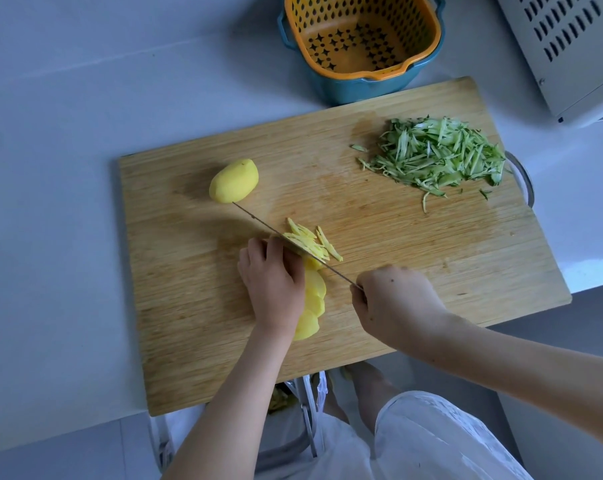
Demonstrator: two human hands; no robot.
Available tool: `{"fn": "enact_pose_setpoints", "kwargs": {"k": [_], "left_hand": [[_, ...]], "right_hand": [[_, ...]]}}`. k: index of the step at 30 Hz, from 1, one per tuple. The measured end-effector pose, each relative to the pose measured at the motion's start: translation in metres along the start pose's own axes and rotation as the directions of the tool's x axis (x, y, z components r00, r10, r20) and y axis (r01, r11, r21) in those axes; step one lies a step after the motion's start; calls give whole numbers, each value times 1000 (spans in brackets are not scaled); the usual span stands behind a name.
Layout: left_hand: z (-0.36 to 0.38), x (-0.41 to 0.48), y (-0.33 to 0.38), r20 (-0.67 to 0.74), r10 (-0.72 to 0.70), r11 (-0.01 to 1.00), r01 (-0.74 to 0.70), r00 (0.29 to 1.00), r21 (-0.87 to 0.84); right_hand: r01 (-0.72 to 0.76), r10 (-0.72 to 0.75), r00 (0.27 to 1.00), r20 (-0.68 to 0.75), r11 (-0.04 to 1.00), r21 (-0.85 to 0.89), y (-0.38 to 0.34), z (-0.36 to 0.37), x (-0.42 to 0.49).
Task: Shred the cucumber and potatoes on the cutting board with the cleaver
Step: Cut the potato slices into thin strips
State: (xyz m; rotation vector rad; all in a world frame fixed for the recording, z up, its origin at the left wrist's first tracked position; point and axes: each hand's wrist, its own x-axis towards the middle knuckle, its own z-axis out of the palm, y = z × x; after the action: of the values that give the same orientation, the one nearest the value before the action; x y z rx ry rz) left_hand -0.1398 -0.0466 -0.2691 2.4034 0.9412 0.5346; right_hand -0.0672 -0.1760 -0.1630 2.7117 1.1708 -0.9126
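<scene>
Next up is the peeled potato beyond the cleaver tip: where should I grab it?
Pinch the peeled potato across its narrow middle from above, coming in from the far left; its long axis lies diagonally and the cleaver tip sits at its near edge.

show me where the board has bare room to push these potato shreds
Widest bare patch: the right part of the cutting board, between the cucumber shreds above and the right hand below. Also bare: the left strip, below the potato half and left of the left hand. Crowded: the middle, where cleaver, potato shreds and potato slices meet.
</scene>
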Motion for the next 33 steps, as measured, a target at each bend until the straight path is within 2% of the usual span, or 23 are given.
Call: {"fn": "enact_pose_setpoints", "kwargs": {"k": [3, 7, 13, 16, 20, 33], "left_hand": [[-1, -1, 2, -15, -1, 1000, 1, 1000, 13], [0, 0, -2, -18, 22, 1000, -22, 1000, -5], [1, 0, -2, 7, -20, 999, 21, 1000, -30], [2, -1, -4, -22, 22, 999, -23, 1000, -39], [1, -1, -2, -32, -7, 998, 5, 999, -65], [4, -1, -5, -101, 42, 995, -51, 994, -87]], "right_hand": [[11, -10, 1000, -10, 999, 46, -1, 2, 17], [27, -27, 999, -29, 1000, 9, 9, -4, -6], [42, -41, 999, 24, 999, -12, 3, -4, 10], [38, -38, 999, 7, 999, -13, 9, -6, -1], [45, -44, 998, 42, 999, -8, 1, -1, 9], [47, -47, 999, -2, 999, 20, 7, 1, -3]]}}
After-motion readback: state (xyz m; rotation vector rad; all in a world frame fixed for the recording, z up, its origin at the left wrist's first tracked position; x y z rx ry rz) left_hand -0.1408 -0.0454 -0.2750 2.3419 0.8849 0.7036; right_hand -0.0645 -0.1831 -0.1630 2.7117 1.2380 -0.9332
